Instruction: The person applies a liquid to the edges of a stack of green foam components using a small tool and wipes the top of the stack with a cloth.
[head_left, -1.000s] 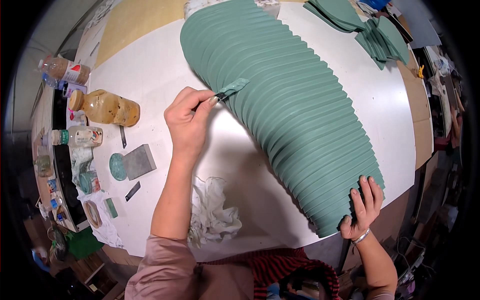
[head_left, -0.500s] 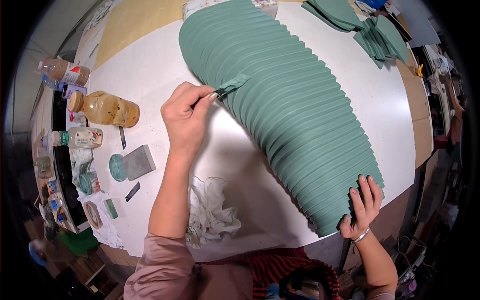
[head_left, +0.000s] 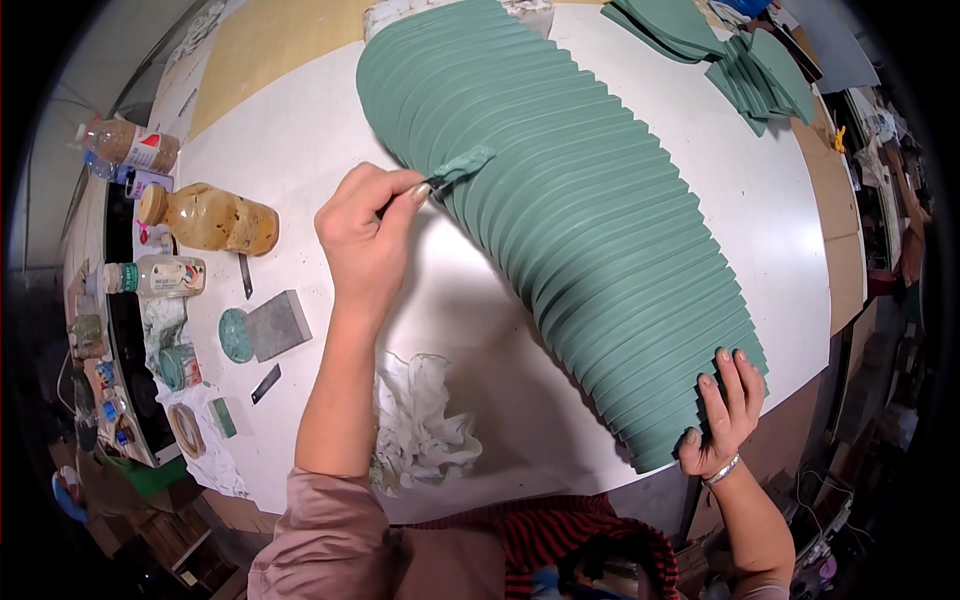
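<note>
A long row of green sheets or slabs point(head_left: 590, 220), overlapping like ridged scales, lies diagonally across the white table. In my left hand point(head_left: 365, 220) I pinch a thin dark-handled tool; its tip carries a lump of green paste point(head_left: 465, 165) against the row's left side. The tool's blade is mostly covered, so its exact kind does not show. My right hand point(head_left: 722, 415), with a silver bracelet at the wrist, rests at the row's near end, fingers spread over the edge. A crumpled white cloth point(head_left: 425, 425) lies beside my left forearm.
At the left stand a bottle of yellowish-brown liquid point(head_left: 225, 218) and a smaller clear bottle point(head_left: 170, 275). Near them lie a grey block point(head_left: 278, 325), a green disc point(head_left: 235, 335) and a dark blade point(head_left: 266, 383). More green pieces point(head_left: 765, 80) are at the far right.
My left hand has shifted slightly left with the tool, and the paste-covered tip has moved a little left and up along the row. My right hand stays in place.
</note>
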